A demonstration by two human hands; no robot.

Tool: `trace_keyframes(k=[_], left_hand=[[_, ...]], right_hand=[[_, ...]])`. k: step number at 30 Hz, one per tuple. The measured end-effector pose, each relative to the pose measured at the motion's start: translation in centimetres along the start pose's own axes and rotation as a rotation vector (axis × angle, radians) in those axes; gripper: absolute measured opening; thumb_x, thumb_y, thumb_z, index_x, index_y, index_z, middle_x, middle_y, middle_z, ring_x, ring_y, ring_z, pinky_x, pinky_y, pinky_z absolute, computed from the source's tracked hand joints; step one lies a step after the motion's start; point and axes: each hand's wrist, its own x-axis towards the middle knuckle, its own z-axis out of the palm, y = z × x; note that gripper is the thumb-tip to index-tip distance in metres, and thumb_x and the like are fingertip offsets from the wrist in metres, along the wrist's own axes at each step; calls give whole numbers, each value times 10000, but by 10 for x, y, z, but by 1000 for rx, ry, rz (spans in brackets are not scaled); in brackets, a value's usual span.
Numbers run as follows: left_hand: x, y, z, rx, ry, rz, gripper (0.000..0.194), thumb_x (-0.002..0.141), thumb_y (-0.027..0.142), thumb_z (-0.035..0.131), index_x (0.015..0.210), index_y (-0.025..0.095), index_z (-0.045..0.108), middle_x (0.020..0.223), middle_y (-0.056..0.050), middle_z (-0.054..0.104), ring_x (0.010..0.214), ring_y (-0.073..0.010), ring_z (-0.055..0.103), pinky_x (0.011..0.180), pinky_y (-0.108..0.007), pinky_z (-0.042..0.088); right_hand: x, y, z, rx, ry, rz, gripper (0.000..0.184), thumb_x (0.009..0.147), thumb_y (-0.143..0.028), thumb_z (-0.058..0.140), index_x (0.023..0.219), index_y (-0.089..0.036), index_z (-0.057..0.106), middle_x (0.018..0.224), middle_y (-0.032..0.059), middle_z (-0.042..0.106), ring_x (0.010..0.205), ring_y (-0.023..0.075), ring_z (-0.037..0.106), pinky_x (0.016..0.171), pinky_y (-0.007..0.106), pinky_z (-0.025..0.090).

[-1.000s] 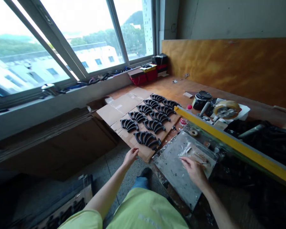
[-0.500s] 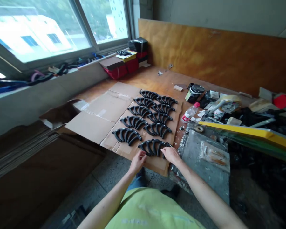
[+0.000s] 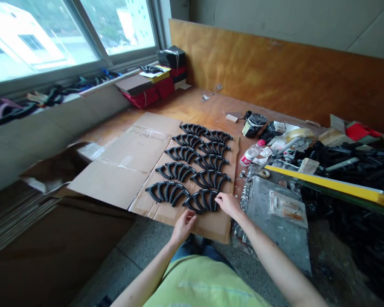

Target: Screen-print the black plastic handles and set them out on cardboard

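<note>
- The nearest right-hand fan of black curved pieces (image 3: 205, 200) lies flat at the near end of a cardboard sheet (image 3: 208, 224); its glossy ribs splay from a curved band at the far side toward the near edge.
- The right hand (image 3: 222, 201) is at the fan's right end, thumb and fingers drawn close together; I cannot tell whether they grip a rib; the left hand (image 3: 188, 218) is at its near left corner, fingers curled, and any hold there cannot be made out.
- Brown cardboard shows between fan and near edge, with floor (image 3: 115, 256) beyond; another fan (image 3: 172, 192) is just beside the left end, the nearest of a column of five; the right column also counts five.
- Past the sheet's right edge is a stained metal plate (image 3: 259, 230), bearing a plastic packet (image 3: 288, 209) with something brownish inside; a yellow-edged panel (image 3: 326, 182) crosses near its far end.
- Farther along the counter (image 3: 185, 103) are a red-capped bottle (image 3: 251, 153) and a dark tub (image 3: 255, 125), contents indistinct; red boxes (image 3: 144, 97) near the window carry sheets and more black pieces.
</note>
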Motion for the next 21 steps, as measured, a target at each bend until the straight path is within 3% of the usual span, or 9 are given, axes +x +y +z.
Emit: trace_keyframes(k=[5,7,9,11,14,16,17,19,21], left_hand=[[-10,-8,-18,-55,93,-62,465,760,553,564,1000,160,634,900,-78,673,771,-192,624,684,-308,516],[-12,-16,-37,-112,179,-94,489,744,561,585,1010,154,635,858,-74,669,789,-203,629,662,-304,523],[-12,-26,-69,-179,306,-124,496,713,552,623,1006,152,638,867,-75,667,819,-214,635,635,-300,532],[-8,-38,-116,-266,502,-166,461,670,497,680,973,151,647,898,-77,665,824,-213,639,620,-298,542],[6,-55,-206,-364,837,-263,327,661,343,701,910,140,637,836,-59,636,764,-184,631,615,-297,549],[21,-62,-271,-380,998,-310,239,698,249,655,899,131,604,803,-52,601,747,-168,618,626,-300,549],[31,-63,-303,-384,1048,-325,207,715,218,630,896,129,587,791,-51,585,749,-169,614,633,-308,549],[53,-63,-359,-397,1115,-336,162,729,178,601,879,130,567,759,-49,565,759,-187,619,649,-343,554],[76,-60,-402,-396,1141,-296,138,725,162,593,856,135,562,720,-44,555,773,-218,631,660,-392,558]], right_hand=[[50,9,-8,-14,183,70,399,975,-420,349,973,-131,624,951,158,704,950,239,648,811,290,421],[63,8,-3,-7,176,53,389,966,-432,379,985,-109,595,935,172,699,937,246,648,814,294,418],[66,8,0,4,177,32,368,957,-439,403,972,-116,577,889,162,695,882,244,654,783,298,425],[58,6,0,16,230,-17,330,949,-430,419,917,-140,573,838,144,684,838,246,646,759,311,431],[28,-13,3,109,378,-224,303,936,-415,433,805,-179,571,839,126,665,893,255,611,810,345,431],[-1,-35,17,275,331,-335,316,930,-426,430,767,-199,579,836,98,662,885,235,604,817,340,441],[-17,-46,29,391,229,-328,328,925,-441,432,758,-204,585,812,81,662,837,216,611,785,325,456],[-47,-66,62,675,-91,-145,359,883,-501,490,718,-197,581,718,51,654,683,182,621,655,288,485],[-68,-78,98,1034,-339,268,388,792,-549,604,701,-174,564,685,56,655,602,176,635,559,275,505]])
